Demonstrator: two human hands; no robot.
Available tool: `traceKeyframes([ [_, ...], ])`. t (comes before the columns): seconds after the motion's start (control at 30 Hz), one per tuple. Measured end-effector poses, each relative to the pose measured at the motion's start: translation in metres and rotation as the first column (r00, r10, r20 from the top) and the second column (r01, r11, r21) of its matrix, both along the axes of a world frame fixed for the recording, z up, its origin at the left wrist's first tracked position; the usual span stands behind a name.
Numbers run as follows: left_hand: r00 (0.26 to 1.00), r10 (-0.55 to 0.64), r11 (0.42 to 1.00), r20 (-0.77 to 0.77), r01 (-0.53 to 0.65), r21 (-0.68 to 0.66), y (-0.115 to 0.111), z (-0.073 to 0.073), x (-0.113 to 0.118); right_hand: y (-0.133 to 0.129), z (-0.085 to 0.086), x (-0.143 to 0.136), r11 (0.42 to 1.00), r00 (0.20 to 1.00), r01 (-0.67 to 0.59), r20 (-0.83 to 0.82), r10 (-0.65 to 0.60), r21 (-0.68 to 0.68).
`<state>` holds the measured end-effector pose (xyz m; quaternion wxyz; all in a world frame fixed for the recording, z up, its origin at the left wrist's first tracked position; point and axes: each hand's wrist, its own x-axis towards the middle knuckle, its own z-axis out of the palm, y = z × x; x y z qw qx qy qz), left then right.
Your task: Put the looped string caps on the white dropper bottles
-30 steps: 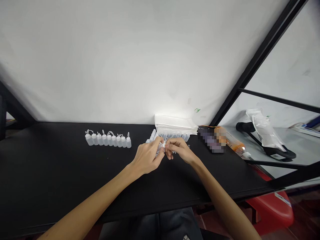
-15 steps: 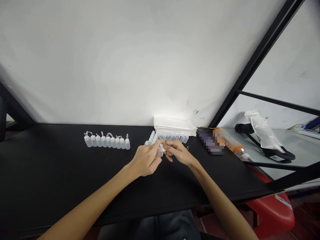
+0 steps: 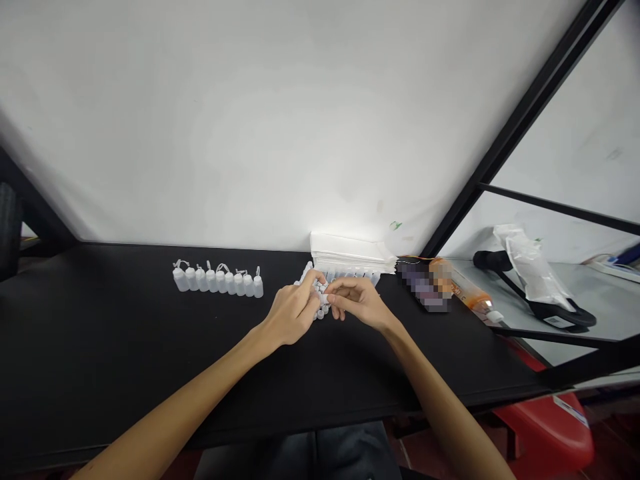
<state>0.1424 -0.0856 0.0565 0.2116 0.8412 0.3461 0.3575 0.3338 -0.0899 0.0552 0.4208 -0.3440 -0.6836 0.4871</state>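
My left hand (image 3: pixel 295 310) and my right hand (image 3: pixel 361 303) meet over a cluster of small white bottles (image 3: pixel 320 313) near the middle of the black table. The fingers of my left hand are closed around part of the cluster, largely hiding it. My right thumb and forefinger pinch a small white piece at the cluster's top. More translucent bottles (image 3: pixel 375 279) lie just behind my hands, in front of a stack of white sheets (image 3: pixel 350 252). To the left, several white-capped bottles (image 3: pixel 223 283) with looped strips stand in a row.
The black table (image 3: pixel 125 347) runs along a pale wall. On its right are a blurred dark item (image 3: pixel 423 287) and an orange-labelled bottle (image 3: pixel 465 290). Beyond the black frame lie a black object and a plastic bag (image 3: pixel 535 267). A red stool (image 3: pixel 555 433) stands below.
The view has shifted slightly. My fingers have moved a little over the cluster, and more small white caps show between my hands.
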Motion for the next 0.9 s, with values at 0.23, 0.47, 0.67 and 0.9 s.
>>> traceKeyframes([
  [0.23, 0.999, 0.05, 0.997, 0.015, -0.051, 0.055, 0.002, -0.003, 0.001, -0.007, 0.004, -0.005, 1.0, 1.0, 0.029, 0.01, -0.029, 0.011],
  [0.47, 0.997, 0.075, 0.94, 0.011, -0.074, 0.334, 0.006, -0.011, -0.001, -0.008, 0.001, -0.011, 0.998, 0.996, -0.061, 0.069, 0.062, -0.019],
  [0.67, 0.996, 0.078, 0.969, 0.053, -0.088, 0.231, 0.003, -0.005, -0.001, -0.012, 0.008, -0.012, 0.985, 0.981, 0.055, 0.176, -0.085, 0.164],
  [0.9, 0.994, 0.055, 0.901, 0.092, -0.089, 0.424, 0.008, -0.012, 0.0, -0.013, 0.003, -0.016, 0.976, 0.975, 0.013, 0.212, -0.06, 0.217],
])
